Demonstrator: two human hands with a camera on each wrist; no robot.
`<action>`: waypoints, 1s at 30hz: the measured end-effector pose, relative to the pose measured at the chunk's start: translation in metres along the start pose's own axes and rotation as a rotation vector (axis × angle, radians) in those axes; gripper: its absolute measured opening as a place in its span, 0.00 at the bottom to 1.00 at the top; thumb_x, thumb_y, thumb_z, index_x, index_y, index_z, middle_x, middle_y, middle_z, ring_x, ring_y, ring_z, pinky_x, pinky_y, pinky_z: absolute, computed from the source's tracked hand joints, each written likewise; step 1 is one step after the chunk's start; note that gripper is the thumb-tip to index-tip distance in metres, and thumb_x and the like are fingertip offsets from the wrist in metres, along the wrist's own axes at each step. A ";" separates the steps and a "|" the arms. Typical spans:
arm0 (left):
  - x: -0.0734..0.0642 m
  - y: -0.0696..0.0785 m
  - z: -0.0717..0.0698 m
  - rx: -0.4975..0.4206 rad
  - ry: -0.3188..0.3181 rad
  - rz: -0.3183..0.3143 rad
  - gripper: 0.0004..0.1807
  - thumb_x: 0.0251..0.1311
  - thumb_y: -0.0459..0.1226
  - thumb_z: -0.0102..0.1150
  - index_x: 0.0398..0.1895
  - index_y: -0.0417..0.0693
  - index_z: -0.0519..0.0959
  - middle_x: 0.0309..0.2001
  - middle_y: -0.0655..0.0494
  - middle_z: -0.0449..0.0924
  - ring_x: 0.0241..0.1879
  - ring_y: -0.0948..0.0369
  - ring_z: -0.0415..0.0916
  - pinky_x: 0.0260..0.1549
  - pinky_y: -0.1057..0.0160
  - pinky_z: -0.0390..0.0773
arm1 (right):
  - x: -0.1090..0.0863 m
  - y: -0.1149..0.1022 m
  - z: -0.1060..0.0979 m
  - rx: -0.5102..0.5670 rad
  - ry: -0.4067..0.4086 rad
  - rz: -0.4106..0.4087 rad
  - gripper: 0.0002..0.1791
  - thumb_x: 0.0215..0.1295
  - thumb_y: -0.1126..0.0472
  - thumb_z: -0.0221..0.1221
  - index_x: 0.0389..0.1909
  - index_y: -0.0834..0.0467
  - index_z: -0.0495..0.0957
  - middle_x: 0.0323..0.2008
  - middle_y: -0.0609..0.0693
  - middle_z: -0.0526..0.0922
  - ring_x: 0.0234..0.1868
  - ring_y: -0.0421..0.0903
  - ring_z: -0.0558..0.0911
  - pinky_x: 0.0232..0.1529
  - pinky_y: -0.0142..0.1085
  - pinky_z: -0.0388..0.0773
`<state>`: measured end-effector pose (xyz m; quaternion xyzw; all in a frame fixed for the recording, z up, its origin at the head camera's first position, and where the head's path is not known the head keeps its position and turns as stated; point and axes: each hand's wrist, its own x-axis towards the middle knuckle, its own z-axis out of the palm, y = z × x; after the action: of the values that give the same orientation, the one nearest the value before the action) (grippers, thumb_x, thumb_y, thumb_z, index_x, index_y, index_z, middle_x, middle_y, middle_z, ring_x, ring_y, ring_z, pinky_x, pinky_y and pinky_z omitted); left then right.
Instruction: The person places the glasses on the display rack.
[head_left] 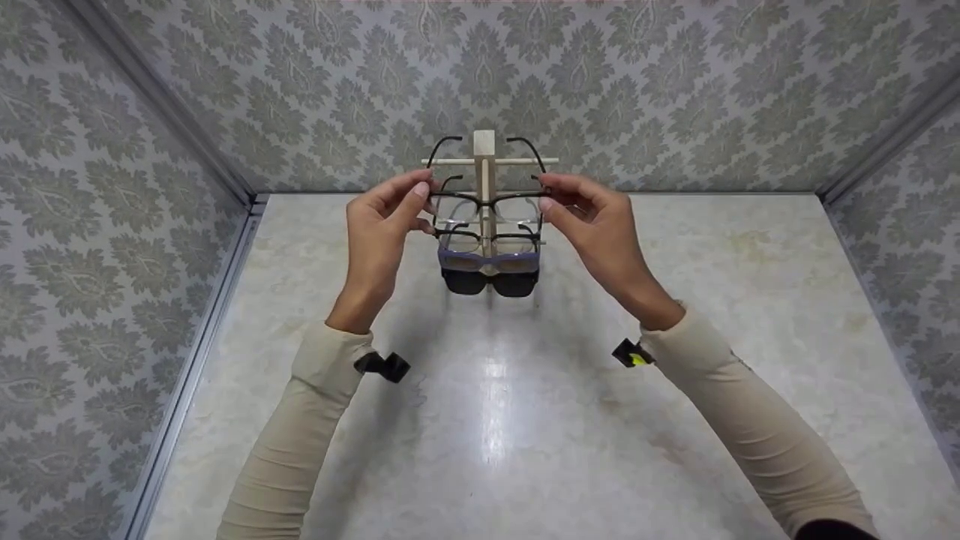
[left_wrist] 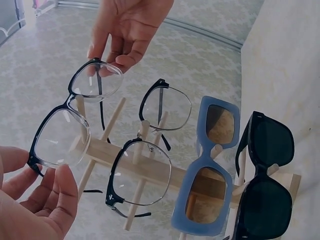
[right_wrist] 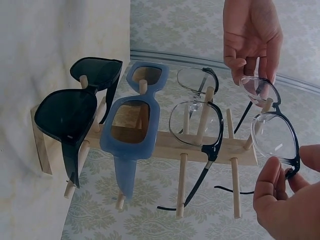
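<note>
Both hands hold a pair of clear-lensed eyeglasses with a dark browline [head_left: 459, 196] at the top of a wooden display stand [head_left: 484, 142]. My left hand [head_left: 381, 236] pinches the left end near the hinge between thumb and fingers. At the opposite end, my right hand [head_left: 600, 232] pinches the frame the same way. The bridge sits right at the uppermost short peg [right_wrist: 268, 105] in the right wrist view. Dark temples extend back toward the stand's crossbar. Below hangs a second pair of clear eyeglasses [right_wrist: 214, 145], dark along the top with thin metal lower rims.
Lower on the stand hang blue-framed sunglasses [left_wrist: 183, 202] with brown lenses, then black sunglasses [left_wrist: 267, 205] at the bottom. Wooden crossbars [right_wrist: 182, 185] stick out sideways. The stand is on a pale marbled table [head_left: 675, 420], before a patterned wall [head_left: 675, 90].
</note>
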<state>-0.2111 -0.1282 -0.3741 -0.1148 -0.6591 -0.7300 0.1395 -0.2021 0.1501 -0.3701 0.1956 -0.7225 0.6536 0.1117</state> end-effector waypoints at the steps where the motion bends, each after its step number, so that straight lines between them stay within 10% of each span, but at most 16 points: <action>1: 0.000 -0.001 0.000 -0.003 0.002 -0.004 0.14 0.79 0.32 0.63 0.60 0.33 0.87 0.54 0.36 0.89 0.42 0.52 0.84 0.34 0.62 0.88 | 0.000 0.000 0.000 0.002 -0.003 -0.002 0.18 0.79 0.67 0.66 0.65 0.67 0.84 0.58 0.58 0.86 0.56 0.52 0.86 0.58 0.39 0.85; 21: 0.004 -0.009 0.000 -0.009 -0.012 -0.038 0.17 0.80 0.33 0.62 0.62 0.29 0.85 0.54 0.34 0.87 0.40 0.56 0.85 0.34 0.62 0.88 | -0.002 0.004 -0.001 -0.004 -0.016 0.015 0.19 0.80 0.66 0.65 0.67 0.66 0.83 0.60 0.66 0.84 0.55 0.52 0.85 0.58 0.39 0.85; 30: -0.008 -0.011 -0.012 0.075 -0.060 -0.030 0.26 0.81 0.39 0.63 0.78 0.45 0.77 0.59 0.39 0.84 0.52 0.47 0.82 0.41 0.59 0.88 | -0.005 0.006 -0.013 -0.004 -0.013 0.009 0.22 0.79 0.67 0.66 0.70 0.64 0.82 0.56 0.59 0.86 0.53 0.53 0.87 0.56 0.39 0.86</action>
<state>-0.2073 -0.1391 -0.3881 -0.1214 -0.6915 -0.7031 0.1130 -0.2014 0.1641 -0.3762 0.1963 -0.7256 0.6512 0.1044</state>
